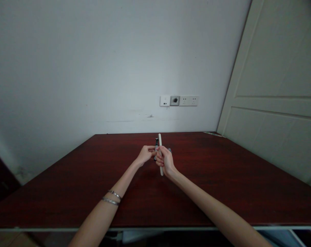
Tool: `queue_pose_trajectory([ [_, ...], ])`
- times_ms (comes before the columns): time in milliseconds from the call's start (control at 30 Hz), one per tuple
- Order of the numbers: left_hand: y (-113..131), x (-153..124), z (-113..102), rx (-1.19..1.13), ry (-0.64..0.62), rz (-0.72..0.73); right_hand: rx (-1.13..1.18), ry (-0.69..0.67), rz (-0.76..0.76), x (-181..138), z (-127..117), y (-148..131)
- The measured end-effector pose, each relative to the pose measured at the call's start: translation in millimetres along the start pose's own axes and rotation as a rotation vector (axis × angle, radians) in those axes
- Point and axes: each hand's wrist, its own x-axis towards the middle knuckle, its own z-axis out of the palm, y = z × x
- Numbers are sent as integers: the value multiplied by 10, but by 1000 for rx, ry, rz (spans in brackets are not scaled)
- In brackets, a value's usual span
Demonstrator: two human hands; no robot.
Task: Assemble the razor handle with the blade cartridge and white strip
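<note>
My right hand (pixel 166 160) is closed around a slim white stick (pixel 160 139), which stands steeply tilted with its lower end below my fist. Just left of the stick is a narrow grey and black object (pixel 156 148), too small to name. My left hand (pixel 146 154) pinches that object from the left side with its fingertips. The two hands are close together over the middle of the table, and the held things nearly touch. Behind my right hand, a small dark thing (pixel 169 150) shows in part; its kind cannot be made out.
The dark red wooden table (pixel 94 181) reaches back to a white wall (pixel 94 68). Sockets and switch plates (pixel 188 101) are set in the wall. A pale door panel (pixel 278 75) borders the right side. A thin flat strip (pixel 214 134) lies at the far right corner.
</note>
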Motion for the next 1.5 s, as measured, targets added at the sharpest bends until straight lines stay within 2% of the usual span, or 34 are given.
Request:
queue_pose_trajectory([
  [200, 14, -6, 0, 21, 14, 22, 6, 14, 32, -56, -14, 16],
  [433, -29, 6, 3, 17, 21, 18, 8, 20, -18, -4, -7, -8],
  [567, -8, 2, 1, -11, 6, 12, -5, 9, 18, -39, -12, 10],
  [800, -14, -5, 21, -32, -1, 13, 24, 14, -25, -7, 22, -97],
  [967, 29, -30, 26, -40, 24, 14, -5, 19, 31, -77, 22, -45],
  [1133, 39, -32, 33, -77, 16, -36, 6, 4, -6, -43, 51, -90],
  [1367, 8, -13, 0, -57, 19, -2, -50, 3, 54, -88, 29, 32],
  [1500, 15, -16, 11, -73, 7, -23, -31, -7, 4, -56, 73, 8],
])
